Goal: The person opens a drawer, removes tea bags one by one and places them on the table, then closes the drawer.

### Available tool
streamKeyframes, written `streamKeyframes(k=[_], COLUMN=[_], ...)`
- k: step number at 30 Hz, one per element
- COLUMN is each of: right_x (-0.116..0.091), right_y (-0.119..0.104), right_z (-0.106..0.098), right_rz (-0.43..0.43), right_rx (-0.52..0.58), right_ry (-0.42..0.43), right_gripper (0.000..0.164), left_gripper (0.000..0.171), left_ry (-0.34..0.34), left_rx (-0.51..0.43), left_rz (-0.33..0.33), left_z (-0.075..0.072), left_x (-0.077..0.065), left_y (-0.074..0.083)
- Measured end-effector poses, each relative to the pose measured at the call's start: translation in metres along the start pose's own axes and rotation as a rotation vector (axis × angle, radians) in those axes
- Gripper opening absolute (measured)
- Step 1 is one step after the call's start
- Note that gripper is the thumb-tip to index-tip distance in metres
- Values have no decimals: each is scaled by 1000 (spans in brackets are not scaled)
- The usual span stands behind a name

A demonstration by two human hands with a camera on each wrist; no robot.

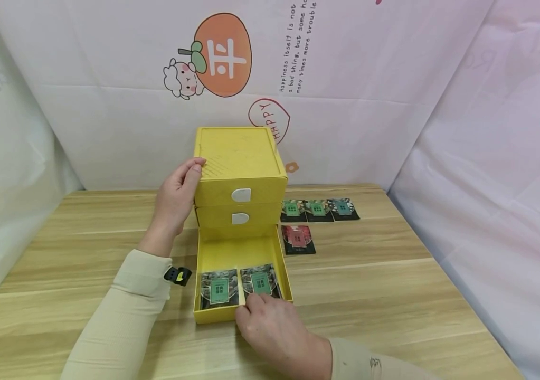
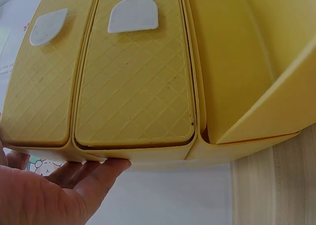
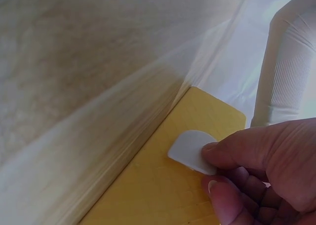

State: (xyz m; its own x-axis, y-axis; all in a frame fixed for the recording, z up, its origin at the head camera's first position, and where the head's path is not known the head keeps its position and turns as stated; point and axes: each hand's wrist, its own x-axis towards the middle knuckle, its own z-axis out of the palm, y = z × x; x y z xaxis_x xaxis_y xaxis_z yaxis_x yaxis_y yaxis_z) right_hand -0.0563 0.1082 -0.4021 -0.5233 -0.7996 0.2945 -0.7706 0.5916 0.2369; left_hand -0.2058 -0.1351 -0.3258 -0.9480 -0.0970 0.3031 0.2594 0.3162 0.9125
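A yellow drawer cabinet [image 1: 241,150] has its bottom drawer [image 1: 217,315] pulled out. My left hand [image 1: 177,192] rests against the cabinet's upper left side; in the left wrist view, its fingers [image 2: 101,178] lie along the side wall. Two green-labelled packets [image 1: 219,289] lie side by side in the front of that drawer, the right one partly covered by my right hand [image 1: 276,332]. My right hand pinches the drawer's white handle [image 3: 190,150] between thumb and fingers in the right wrist view.
Two upper drawers with white handles [image 1: 240,218] are closed. To the cabinet's right, three packets [image 1: 317,210] lie in a row on the wooden table [image 1: 369,295], with a red packet [image 1: 298,239] in front. A printed cloth [image 1: 346,126] hangs behind.
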Motion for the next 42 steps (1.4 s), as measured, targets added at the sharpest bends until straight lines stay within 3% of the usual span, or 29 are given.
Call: streamKeyframes(k=[8,15,23,27,33,42], right_x=[0,1,2,4,14,24], right_y=[0,0,1,3,14,37], right_z=[-1,1,-4,-4,-7,-15], right_rz=[4,7,7,20,66,159], right_rx=[-11,-26,-22,-5,114,192], right_ry=[4,57,34,125,264,239], right_gripper=[10,14,12,18,14,41], left_gripper=[54,55,54,54,54,56], left_ry=[-6,-13,-6,-9,-6,1], left_rx=[-1,-1,-5,-5,-16,-8], left_rz=[-2,5,3,4,8,-1], left_z=[0,0,0,-1,0,0], left_x=[1,1,2,1,2,3], left_y=[0,-1,-2,-1,-2,-5])
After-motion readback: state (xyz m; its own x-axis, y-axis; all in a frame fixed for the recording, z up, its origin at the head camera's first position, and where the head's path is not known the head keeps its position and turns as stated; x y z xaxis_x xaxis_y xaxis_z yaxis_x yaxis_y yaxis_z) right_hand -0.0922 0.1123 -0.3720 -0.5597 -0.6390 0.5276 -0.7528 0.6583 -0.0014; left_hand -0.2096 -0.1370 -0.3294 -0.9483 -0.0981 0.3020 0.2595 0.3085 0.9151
